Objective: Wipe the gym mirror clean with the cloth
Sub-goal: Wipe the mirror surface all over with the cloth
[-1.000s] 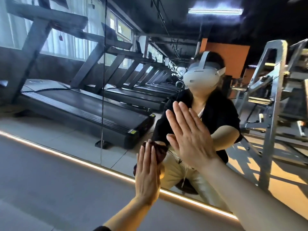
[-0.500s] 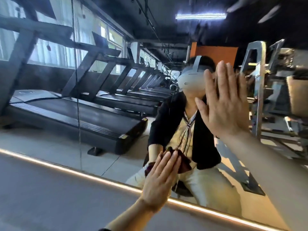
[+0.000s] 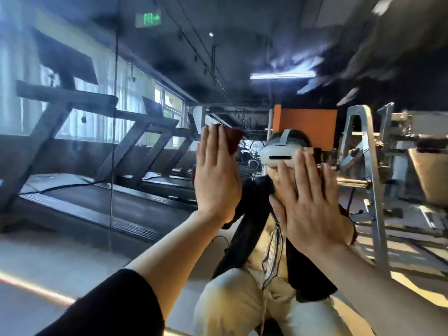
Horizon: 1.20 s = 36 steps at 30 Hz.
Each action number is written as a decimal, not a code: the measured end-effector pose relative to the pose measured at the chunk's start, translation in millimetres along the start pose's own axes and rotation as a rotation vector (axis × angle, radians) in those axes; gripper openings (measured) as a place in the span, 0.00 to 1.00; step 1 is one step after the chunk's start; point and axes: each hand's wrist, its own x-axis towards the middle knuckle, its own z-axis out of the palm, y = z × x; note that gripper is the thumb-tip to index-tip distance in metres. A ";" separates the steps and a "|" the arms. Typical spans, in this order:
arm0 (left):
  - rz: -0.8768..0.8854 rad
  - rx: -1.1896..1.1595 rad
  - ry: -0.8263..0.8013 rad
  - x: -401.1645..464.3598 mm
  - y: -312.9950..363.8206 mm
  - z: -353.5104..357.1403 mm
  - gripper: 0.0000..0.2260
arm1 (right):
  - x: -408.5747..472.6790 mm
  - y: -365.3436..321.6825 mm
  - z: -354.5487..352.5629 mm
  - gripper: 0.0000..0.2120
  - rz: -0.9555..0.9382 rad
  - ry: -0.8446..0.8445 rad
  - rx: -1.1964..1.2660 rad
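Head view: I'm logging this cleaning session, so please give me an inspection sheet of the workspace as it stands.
Surface: gym mirror, with a vertical panel seam left of the hands; the view is motion-blurred, so smears cannot be judged.
Job's things: dark red cloth, pressed flat to the glass.
Clutter: nothing seen.
Grips: left hand flat with straight fingers over the cloth; right hand flat with spread fingers, on or close to the bare glass, holding nothing.
Cables: nothing seen clearly.
Surroundings: all reflected, a row of treadmills, a metal weight rack, an orange wall panel and a green exit sign.
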 end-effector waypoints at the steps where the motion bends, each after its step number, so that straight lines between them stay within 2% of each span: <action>1: 0.180 0.000 -0.050 -5.9 6.2 3.9 0.26 | 0.4 -0.4 -1.0 0.32 -0.008 0.004 -0.007; 3: 0.398 -0.012 -0.151 -2.5 -2.5 3.3 0.31 | 3.9 3.4 -5.5 0.32 -0.054 0.020 0.011; 4: 0.411 -0.003 -0.164 5.0 -10.8 0.2 0.30 | 8.8 9.5 -8.9 0.31 -0.091 0.049 0.043; 5: 0.371 0.015 -0.156 15.4 -19.1 -2.5 0.28 | 17.0 19.4 -13.1 0.29 -0.128 0.085 0.075; 9: -0.064 0.025 -0.018 75.3 -16.8 -4.9 0.25 | 68.3 72.0 -30.6 0.27 -0.087 0.226 0.082; 11: -0.083 0.019 0.047 100.9 13.3 10.6 0.26 | 97.6 98.6 -34.0 0.28 0.025 0.249 0.035; 13: 0.096 0.022 0.058 110.6 52.6 27.3 0.30 | 121.7 116.9 -35.3 0.30 0.162 0.211 0.042; 16: 0.494 0.021 -0.051 100.6 88.6 42.3 0.32 | 134.3 127.5 -32.4 0.31 0.272 0.173 0.013; 18: 0.582 -0.003 -0.071 108.3 75.2 36.8 0.30 | 131.0 126.8 -28.3 0.31 0.280 0.170 -0.034; 20: 0.440 0.002 -0.048 126.7 45.6 28.7 0.27 | 129.7 125.7 -29.0 0.31 0.276 0.157 -0.036; 22: 0.177 0.007 -0.007 152.2 17.7 18.5 0.25 | 129.6 125.9 -28.5 0.31 0.266 0.148 -0.035; 24: -0.065 0.008 0.007 172.1 20.5 16.3 0.25 | 130.0 126.5 -28.0 0.31 0.271 0.152 -0.043; 25: -0.112 0.010 0.036 175.9 36.8 19.4 0.26 | 130.6 126.3 -27.9 0.30 0.273 0.160 -0.044; 27: -0.011 -0.009 0.026 167.9 87.8 31.6 0.26 | 129.6 125.3 -25.6 0.29 0.268 0.182 -0.041; 30: 0.350 -0.044 -0.010 140.3 146.3 55.6 0.26 | 128.7 128.6 -24.0 0.28 0.246 0.229 -0.031; 33: 0.539 -0.039 -0.131 145.5 121.0 42.5 0.25 | 123.2 138.6 -23.4 0.28 0.177 0.237 0.042; 34: 0.526 -0.016 -0.122 150.8 101.0 35.6 0.25 | 121.6 141.8 -23.1 0.28 0.157 0.234 0.047; 36: 0.343 0.052 -0.014 166.0 52.5 19.6 0.25 | 120.9 143.6 -22.5 0.28 0.135 0.226 0.018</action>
